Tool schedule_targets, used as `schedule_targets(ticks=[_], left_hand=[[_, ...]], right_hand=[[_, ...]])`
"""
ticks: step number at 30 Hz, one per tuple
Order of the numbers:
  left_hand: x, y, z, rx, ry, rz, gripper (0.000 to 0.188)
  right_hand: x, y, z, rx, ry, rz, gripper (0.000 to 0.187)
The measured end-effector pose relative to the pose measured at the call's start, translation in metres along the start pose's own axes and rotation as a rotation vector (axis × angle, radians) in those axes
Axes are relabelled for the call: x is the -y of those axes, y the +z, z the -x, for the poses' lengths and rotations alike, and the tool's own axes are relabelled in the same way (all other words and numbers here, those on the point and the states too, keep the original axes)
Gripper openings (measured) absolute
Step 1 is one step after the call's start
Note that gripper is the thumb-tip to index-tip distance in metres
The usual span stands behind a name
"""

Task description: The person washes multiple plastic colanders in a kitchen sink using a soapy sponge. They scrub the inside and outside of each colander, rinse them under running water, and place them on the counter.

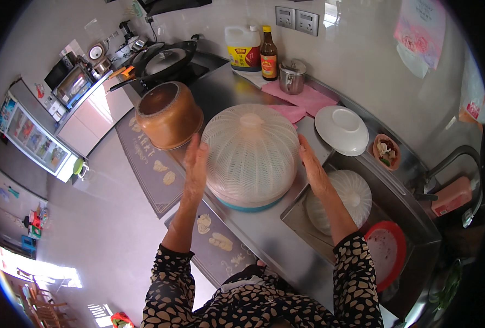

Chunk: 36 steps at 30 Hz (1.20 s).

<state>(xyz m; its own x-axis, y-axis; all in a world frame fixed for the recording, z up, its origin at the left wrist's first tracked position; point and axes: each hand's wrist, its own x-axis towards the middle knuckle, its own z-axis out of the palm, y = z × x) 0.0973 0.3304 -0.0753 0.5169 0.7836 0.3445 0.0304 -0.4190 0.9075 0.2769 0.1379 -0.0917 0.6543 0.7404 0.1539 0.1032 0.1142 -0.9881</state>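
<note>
A whitish mesh dome cover point(250, 147) with a round knob on top stands on the steel counter. A pinkish band and a teal rim point(253, 206) show beneath its lower edge; what lies under it is hidden. My left hand point(196, 164) is pressed against its left side, the thumb up along the mesh. Opposite, my right hand point(314, 169) holds the right side, with its fingertips partly out of sight behind the curve. Just beyond my left hand sits a brown-orange pot point(168, 116), tipped slightly with its dark base up.
At right, the sink point(294, 216) holds a ribbed translucent dome point(346, 199) and a red-rimmed basin point(386, 257). Behind are an upturned white bowl point(341, 131), a steel canister point(292, 79), a brown bottle point(269, 57), a white jug point(242, 44) and a small scrap bowl point(386, 156).
</note>
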Motion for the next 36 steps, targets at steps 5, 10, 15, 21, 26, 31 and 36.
schedule_targets(ticks=[5,10,15,21,26,31,36], left_hand=[[-0.001,-0.001,-0.008,0.088,0.076,0.052,0.073],[-0.036,-0.008,-0.007,0.109,0.342,0.114,0.068],[-0.086,0.014,0.020,0.146,0.528,0.144,0.063],[-0.116,0.088,0.072,0.215,0.095,0.820,0.044],[-0.110,0.145,0.096,0.727,-0.656,1.115,0.038],[-0.097,0.230,0.166,0.887,-0.879,0.981,0.042],[-0.074,0.296,0.225,0.961,-1.015,0.867,0.045]], right_hand=[[0.017,0.018,-0.001,0.012,-0.062,-0.050,0.075],[0.025,0.005,0.005,-0.039,-0.243,-0.236,0.074],[0.044,-0.002,0.035,-0.156,-0.396,-0.643,0.074],[0.054,-0.055,0.110,-0.433,-0.446,-0.595,0.065],[0.023,-0.108,0.192,-0.690,-0.406,-0.497,0.060],[-0.005,-0.156,0.288,-0.872,-0.279,-0.434,0.055],[-0.041,-0.202,0.372,-1.025,0.151,-0.391,0.059]])
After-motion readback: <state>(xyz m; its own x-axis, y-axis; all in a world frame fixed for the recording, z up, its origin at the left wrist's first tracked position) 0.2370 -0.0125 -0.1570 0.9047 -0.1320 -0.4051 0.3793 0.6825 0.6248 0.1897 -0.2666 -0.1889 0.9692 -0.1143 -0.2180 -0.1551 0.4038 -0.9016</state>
